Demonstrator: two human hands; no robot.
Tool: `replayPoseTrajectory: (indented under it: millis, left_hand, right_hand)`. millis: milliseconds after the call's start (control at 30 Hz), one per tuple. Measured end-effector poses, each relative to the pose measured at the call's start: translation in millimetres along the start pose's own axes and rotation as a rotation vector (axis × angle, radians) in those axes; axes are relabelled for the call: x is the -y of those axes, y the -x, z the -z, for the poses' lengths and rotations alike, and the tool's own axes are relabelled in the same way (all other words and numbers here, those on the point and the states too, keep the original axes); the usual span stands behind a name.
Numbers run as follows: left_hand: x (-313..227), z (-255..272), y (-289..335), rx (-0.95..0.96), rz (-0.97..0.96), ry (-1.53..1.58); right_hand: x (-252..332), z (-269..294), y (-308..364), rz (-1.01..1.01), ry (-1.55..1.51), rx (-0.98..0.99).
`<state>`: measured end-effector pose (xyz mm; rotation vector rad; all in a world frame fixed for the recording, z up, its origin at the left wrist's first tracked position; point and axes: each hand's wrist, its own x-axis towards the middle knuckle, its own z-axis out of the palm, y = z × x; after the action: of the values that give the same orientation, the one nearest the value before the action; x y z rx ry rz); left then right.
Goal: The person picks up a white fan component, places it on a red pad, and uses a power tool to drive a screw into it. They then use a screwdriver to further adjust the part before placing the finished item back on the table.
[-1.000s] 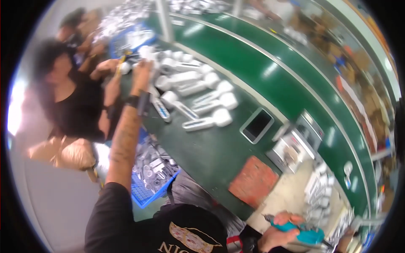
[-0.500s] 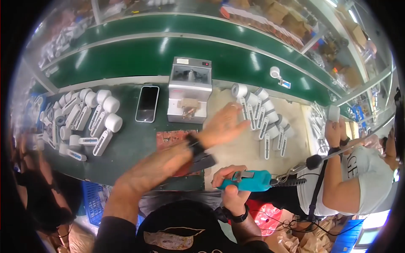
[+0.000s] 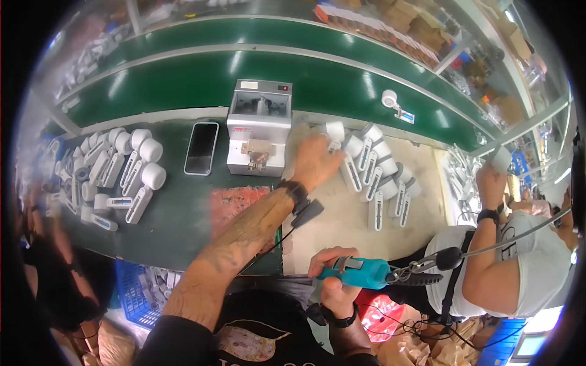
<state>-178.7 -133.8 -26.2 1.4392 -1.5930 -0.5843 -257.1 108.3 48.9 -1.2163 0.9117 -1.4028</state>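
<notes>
My left hand [image 3: 316, 161] is among the white handheld parts on the right half of the bench. Its thumb and fingers close around the near end of the leftmost part [image 3: 334, 130], which has a round head and a slotted handle; the hand hides most of that handle. In my right hand [image 3: 336, 291] is a teal power screwdriver [image 3: 362, 272], held sideways near my body with its tail toward the right. A metal clip and cable join that tail. Several similar parts [image 3: 378, 210] lie in overlapping rows beside my left hand.
A grey box-shaped screw feeder [image 3: 260, 131] stands mid-bench, with a phone [image 3: 201, 149] to its left. More white parts [image 3: 139, 204] crowd the left side. A red mat [image 3: 235, 207] lies under my left forearm. Blue crate [image 3: 135, 302] below left; a co-worker's arm [image 3: 485, 256] at right.
My left hand has drawn back slightly and closed from spread fingers onto the leftmost part. The view has shifted a little to the right. My right hand keeps hold of the screwdriver.
</notes>
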Motion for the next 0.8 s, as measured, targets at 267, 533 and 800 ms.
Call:
replayPoseTrajectory:
  millis: [267, 533, 800]
  left_hand:
    - [-31, 140, 91, 0.305, -0.416, -0.035]
    - [17, 209, 117, 0.349, -0.508, -0.180]
    - [27, 210, 126, 0.336, -0.432, -0.152]
  right_hand:
    - [2, -9, -26, -0.008, 0.005, -0.097]
    - [-8, -48, -51, 0.002, 0.003, -0.045]
    - [-9, -87, -92, 0.194, 0.013, -0.027]
